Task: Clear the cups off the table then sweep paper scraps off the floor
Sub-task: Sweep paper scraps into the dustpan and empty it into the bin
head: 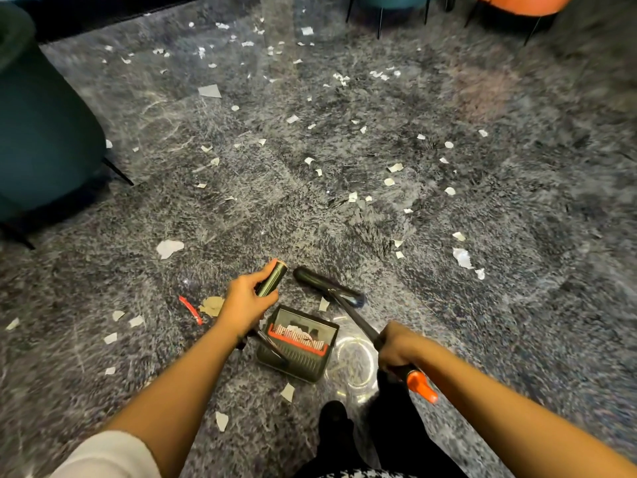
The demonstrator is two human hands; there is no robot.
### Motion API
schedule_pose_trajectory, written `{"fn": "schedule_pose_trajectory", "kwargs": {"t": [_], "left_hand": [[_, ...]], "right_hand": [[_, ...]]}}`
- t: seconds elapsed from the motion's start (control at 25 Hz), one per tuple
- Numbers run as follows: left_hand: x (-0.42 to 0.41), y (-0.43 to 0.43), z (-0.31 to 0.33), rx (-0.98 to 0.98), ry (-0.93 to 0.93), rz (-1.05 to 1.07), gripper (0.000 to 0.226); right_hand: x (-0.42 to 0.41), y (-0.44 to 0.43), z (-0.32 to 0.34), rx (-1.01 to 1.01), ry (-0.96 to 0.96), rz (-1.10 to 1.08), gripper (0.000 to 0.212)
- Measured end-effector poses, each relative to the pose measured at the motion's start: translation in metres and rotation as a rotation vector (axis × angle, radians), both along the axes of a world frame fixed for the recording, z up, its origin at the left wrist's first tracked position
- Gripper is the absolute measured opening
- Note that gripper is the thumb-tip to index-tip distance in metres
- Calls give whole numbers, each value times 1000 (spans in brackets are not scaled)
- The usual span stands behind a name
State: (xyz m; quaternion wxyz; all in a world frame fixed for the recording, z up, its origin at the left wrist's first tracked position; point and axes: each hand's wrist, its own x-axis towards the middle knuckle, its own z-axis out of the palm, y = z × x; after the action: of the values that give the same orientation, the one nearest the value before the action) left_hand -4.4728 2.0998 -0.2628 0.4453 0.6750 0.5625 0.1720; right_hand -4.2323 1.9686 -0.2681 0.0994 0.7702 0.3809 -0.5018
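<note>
Currently both hands are occupied. My left hand [248,298] grips the top of the dustpan handle [272,280]; the fingers [267,299] wrap round the dark grip and the thumb lies along it. My right hand [396,350] holds the broom handle [358,322] just above its orange end [422,386], fingers [386,343] closed round the shaft.

Dustpan [310,360]: black, red comb teeth across it, standing on the floor [517,219] near me, between my two forearms. A few white scraps [296,330] lie inside, against the teeth.

Broom head [327,286]: black, on the floor just beyond the dustpan, to the right of my left hand. One scrap [323,304] lies between it and the pan's far edge.

Paper scraps [169,248]: scattered over the dark grey marbled floor from near to far, thickest at far centre. More lie near left, beside a red strip [190,309] and a brown piece [211,306].

Surroundings: teal chair [44,132] at left, another teal chair [393,0] and an orange chair [517,3] at the far edge. My dark shoe [332,419] is at the near edge. Frame is motion-blurred towards the right.
</note>
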Motion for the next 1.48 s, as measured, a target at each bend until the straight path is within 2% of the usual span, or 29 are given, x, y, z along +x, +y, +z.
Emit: {"fn": "schedule_pose_trajectory", "kwargs": {"t": [0.08,0.16,0.36,0.52,0.64,0.68,0.76,0.88,1.12,1.32,1.48], "left_hand": [[2,-1,3,9,1,-4,56],[2,-3,5,18,-7,-11,56],[1,-7,6,9,35,3,54],[2,-9,6,-10,37,22,57],[4,-13,9,-29,-8,21,63],[6,-16,9,-35,-26,16,65],[15,-17,10,-27,-37,32,65],[40,-13,19,22,-31,76,61],[143,-3,60,45,-193,-76,60],[266,-5,103,109,-262,-219,59],[395,-26,139,152,-353,-348,60]], "right_hand": [[-3,-2,4,-13,31,55,25],[-6,-6,9,-50,48,92,21],[7,-16,29,-88,203,92,42],[29,-20,48,-99,322,-58,40],[31,-24,52,-97,396,-236,15],[30,-26,52,-110,425,-285,15],[34,-28,52,-93,473,-390,30],[57,-32,64,-15,515,-534,35],[132,-67,105,23,606,-754,33],[209,-111,144,205,620,-997,32],[291,-154,179,346,556,-1107,29]]}}
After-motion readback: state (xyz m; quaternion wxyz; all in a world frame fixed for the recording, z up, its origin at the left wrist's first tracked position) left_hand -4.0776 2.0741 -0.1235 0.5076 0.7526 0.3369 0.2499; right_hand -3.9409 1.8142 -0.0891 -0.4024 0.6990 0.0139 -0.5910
